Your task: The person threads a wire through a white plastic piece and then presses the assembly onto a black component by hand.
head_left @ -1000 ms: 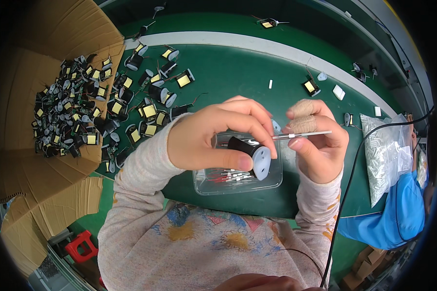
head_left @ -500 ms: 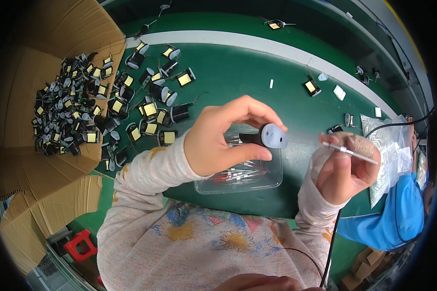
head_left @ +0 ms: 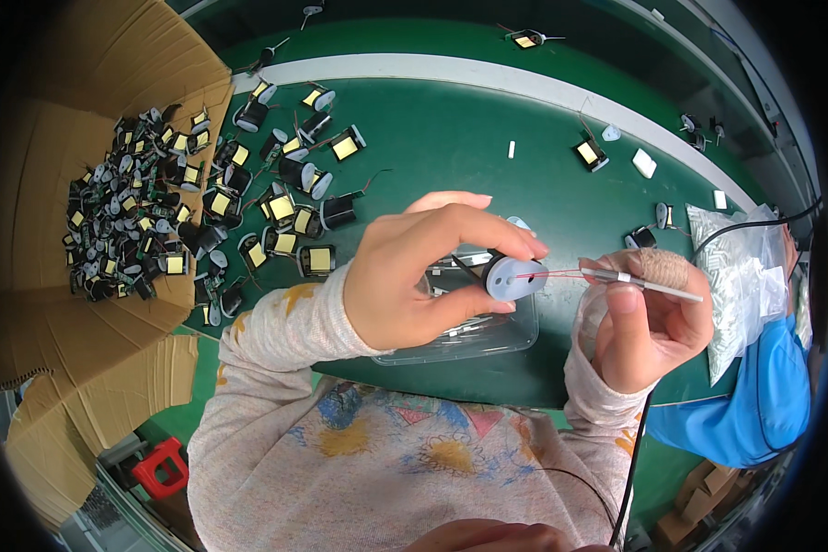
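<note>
My left hand is closed around a black cylindrical housing whose grey oval end cap, with small holes, faces right. Between the thumb and fingers of my right hand is a thin grey-white metal rod with a pale collar. Two fine red wires stretch from the rod's left end to the cap, their tips at its holes; whether they go inside I cannot tell. Tan tape wraps one right finger. Below my left hand, a clear plastic tray holds several similar rods, partly hidden.
A cardboard box full of black housings with yellow pads stands at the left, with several more housings spilled beside it. At the right are a clear bag of white pieces, a black cable and another person's blue sleeve.
My right hand has moved slightly left and tipped the rod's wire end to the cap. The red wires now reach the cap's face. My left hand has turned the cap a little more toward view.
</note>
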Available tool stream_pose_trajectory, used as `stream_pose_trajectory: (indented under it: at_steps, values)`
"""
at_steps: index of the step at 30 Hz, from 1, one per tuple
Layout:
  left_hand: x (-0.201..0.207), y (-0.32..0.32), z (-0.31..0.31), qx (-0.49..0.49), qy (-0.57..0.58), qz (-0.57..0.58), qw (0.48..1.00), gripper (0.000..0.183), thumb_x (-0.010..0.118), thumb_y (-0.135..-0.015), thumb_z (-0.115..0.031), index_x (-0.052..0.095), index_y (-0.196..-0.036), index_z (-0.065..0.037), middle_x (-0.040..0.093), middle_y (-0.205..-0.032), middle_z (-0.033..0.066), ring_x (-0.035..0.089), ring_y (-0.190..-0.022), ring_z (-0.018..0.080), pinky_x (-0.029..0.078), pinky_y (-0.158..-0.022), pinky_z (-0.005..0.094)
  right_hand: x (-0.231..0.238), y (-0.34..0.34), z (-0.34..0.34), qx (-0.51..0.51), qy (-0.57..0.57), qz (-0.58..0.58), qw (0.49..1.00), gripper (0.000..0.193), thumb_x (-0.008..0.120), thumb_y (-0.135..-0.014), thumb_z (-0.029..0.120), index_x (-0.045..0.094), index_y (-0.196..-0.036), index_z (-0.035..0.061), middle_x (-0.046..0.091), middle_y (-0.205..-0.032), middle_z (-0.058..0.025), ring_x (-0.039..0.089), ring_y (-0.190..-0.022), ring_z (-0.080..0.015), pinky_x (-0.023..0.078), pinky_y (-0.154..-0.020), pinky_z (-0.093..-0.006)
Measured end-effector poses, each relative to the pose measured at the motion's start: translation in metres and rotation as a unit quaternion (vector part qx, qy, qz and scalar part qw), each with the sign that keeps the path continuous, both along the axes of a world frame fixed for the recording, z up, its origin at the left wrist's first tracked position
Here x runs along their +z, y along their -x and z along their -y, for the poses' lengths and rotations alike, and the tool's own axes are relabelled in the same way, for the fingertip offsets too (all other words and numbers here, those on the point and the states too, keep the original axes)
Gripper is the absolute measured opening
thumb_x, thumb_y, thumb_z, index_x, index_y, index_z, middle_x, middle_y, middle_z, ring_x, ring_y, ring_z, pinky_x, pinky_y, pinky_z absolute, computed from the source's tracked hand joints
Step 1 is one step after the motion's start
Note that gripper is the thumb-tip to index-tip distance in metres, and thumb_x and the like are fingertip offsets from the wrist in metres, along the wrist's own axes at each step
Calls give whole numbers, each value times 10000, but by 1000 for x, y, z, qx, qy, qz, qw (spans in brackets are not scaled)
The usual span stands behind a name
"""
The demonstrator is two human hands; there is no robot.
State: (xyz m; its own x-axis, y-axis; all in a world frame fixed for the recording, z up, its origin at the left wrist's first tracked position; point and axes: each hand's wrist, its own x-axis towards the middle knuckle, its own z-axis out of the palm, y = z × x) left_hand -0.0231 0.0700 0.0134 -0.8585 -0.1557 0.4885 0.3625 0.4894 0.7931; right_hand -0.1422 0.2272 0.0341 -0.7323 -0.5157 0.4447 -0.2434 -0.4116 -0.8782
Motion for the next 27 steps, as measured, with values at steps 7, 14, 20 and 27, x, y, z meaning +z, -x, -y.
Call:
stream_pose_trajectory:
  at_steps: [7, 14, 20, 27]
  values:
    - [0, -2, 0, 14, 17, -8, 1000, 388, 745, -707, -46, 501, -1008, -51, 660, -988, 150, 626, -991, 302, 322, -984, 478, 1, -1, -1, -22, -21, -146, 989, 201, 737, -562, -75, 624, -727, -58, 644, -668, -160, 646, -605, -237, 523, -576, -291]
    - [-1, -3, 2, 56, 84, -33, 994, 382, 745, -706, -43, 509, -1005, -58, 658, -993, 152, 620, -1000, 301, 331, -973, 469, 8, -3, -4, -29, -45, -329, 943, 255, 773, -537, -34, 656, -762, -49, 644, -686, -130, 661, -657, -262, 547, -605, -307]
    - [0, -2, 2, 72, 118, -45, 989, 384, 743, -699, -31, 508, -1001, -62, 658, -994, 155, 622, -995, 298, 332, -967, 470, 15, -3, -7, -17, -94, -427, 899, 222, 701, -672, -36, 563, -841, -76, 623, -699, -182, 642, -623, -292, 543, -575, -360]
    - [2, -2, 0, 70, 111, -37, 991, 417, 748, -688, -23, 493, -1015, -61, 652, -1003, 164, 627, -981, 292, 335, -960, 467, 14, 1, -10, 6, -64, -448, 892, 278, 695, -619, -75, 574, -868, -93, 625, -736, -195, 646, -647, -308, 550, -575, -358]
